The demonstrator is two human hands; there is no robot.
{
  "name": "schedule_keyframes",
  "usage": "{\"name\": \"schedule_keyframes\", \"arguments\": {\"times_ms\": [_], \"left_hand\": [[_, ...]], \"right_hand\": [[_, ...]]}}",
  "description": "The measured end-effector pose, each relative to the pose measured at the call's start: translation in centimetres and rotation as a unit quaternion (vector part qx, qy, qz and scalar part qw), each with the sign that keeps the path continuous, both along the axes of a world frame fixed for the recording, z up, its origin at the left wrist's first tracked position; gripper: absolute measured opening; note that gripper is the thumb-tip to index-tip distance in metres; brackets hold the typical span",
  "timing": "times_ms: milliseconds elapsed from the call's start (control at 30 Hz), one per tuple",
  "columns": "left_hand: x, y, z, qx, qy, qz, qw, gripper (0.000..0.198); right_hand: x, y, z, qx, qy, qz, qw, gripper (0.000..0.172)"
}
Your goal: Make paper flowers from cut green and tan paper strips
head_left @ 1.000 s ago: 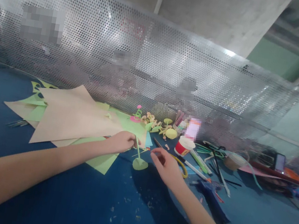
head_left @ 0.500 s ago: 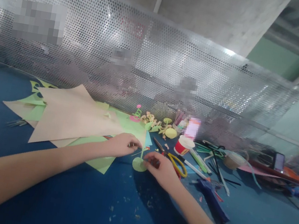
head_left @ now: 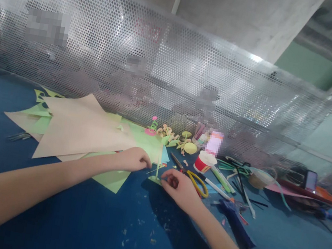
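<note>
A light-green paper stem (head_left: 159, 161) rises from a round green paper base (head_left: 154, 179) over the blue table. My right hand (head_left: 179, 188) has its thumb and fingers pinched at the base's right edge, and the base is tilted so that it looks thin. Just left of the stem is my left hand (head_left: 134, 159), its fingers curled and drawn together; whatever they hold, if anything, is hidden. Beneath my left forearm lie green paper sheets (head_left: 115, 179) and a large beige sheet (head_left: 78, 131).
Yellow-handled scissors (head_left: 197, 183), a red-and-white paper cup (head_left: 205, 162) and a blue glue gun (head_left: 237, 221) lie to the right. Small paper flowers (head_left: 167, 133) stand behind. A perforated metal screen (head_left: 102, 46) borders the table's back. Paper scraps dot the front.
The green base has tipped from showing its round face to nearly edge-on. My left hand's fingers have curled closer together and drawn slightly left. My right hand stays at the base.
</note>
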State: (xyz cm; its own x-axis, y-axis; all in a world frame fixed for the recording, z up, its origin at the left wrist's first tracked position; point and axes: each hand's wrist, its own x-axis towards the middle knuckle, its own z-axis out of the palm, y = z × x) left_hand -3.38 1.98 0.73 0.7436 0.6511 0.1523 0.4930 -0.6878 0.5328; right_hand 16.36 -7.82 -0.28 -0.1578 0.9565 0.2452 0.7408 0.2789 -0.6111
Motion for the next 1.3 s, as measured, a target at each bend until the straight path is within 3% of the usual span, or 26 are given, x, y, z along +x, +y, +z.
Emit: {"name": "schedule_keyframes", "arguments": {"times_ms": [267, 467, 567, 700, 1067, 1300], "left_hand": [[0.4, -1.1, 0.1, 0.003, -0.008, -0.033, 0.999, 0.025], [0.0, -1.1, 0.9, -0.057, 0.015, -0.104, 0.993, 0.022], [-0.4, -0.8, 1.2, -0.098, 0.040, -0.150, 0.983, 0.024], [-0.6, -0.8, 1.3, -0.127, 0.045, -0.175, 0.975, 0.027], [-0.1, -1.8, 1.5, -0.134, 0.072, -0.171, 0.974, 0.034], [0.1, -2.7, 2.1, -0.132, 0.092, -0.180, 0.970, 0.027]], "right_hand": [[-0.3, -0.4, -0.3, -0.027, -0.035, 0.016, 0.999, 0.022], [-0.1, -0.5, 0.0, -0.008, -0.071, 0.029, 0.997, 0.016], [0.4, -0.2, 0.4, 0.020, -0.063, -0.023, 0.998, 0.015], [0.9, 0.3, 0.6, 0.013, -0.068, -0.099, 0.993, 0.030], [-0.7, -0.3, 0.8, -0.055, -0.047, 0.013, 0.997, 0.034], [-1.0, -0.6, 0.7, -0.151, -0.014, 0.031, 0.988, 0.026]]}}
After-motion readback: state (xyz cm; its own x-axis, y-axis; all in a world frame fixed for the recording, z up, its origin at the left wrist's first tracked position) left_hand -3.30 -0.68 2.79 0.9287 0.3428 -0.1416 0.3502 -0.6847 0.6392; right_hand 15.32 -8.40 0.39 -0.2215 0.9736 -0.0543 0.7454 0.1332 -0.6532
